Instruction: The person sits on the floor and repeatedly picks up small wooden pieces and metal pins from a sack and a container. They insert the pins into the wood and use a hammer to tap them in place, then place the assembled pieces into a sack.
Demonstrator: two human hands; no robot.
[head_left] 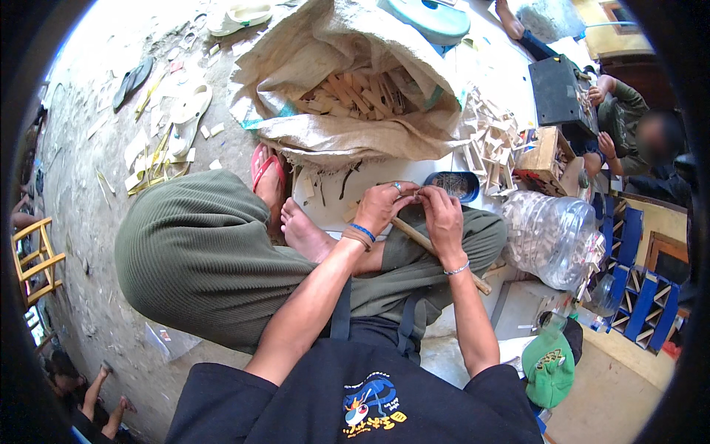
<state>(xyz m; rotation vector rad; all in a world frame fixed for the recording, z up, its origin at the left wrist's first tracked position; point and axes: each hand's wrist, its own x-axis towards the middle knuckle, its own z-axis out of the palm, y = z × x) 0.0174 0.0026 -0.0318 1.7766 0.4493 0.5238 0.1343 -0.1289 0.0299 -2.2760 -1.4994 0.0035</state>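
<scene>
My left hand (377,207) and my right hand (444,220) meet above my lap, fingertips pinched together. What they hold between them is too small to make out. Just beyond the right fingers sits a blue oval tin (473,192) with thin nails (450,182) in it. A round wooden handle (414,235) lies slantwise over my leg and passes under my right wrist; its far end is hidden behind my left hand. In front of me a large woven sack (325,140) gapes, holding many small wood strips (355,96).
Right of the sack is a heap of wood pieces (492,144). Beside it stand a wooden box (543,155), a clear plastic jar (555,237) and a black box (555,92). A co-worker (629,126) sits at the right. A green cap (549,370) lies near my right elbow.
</scene>
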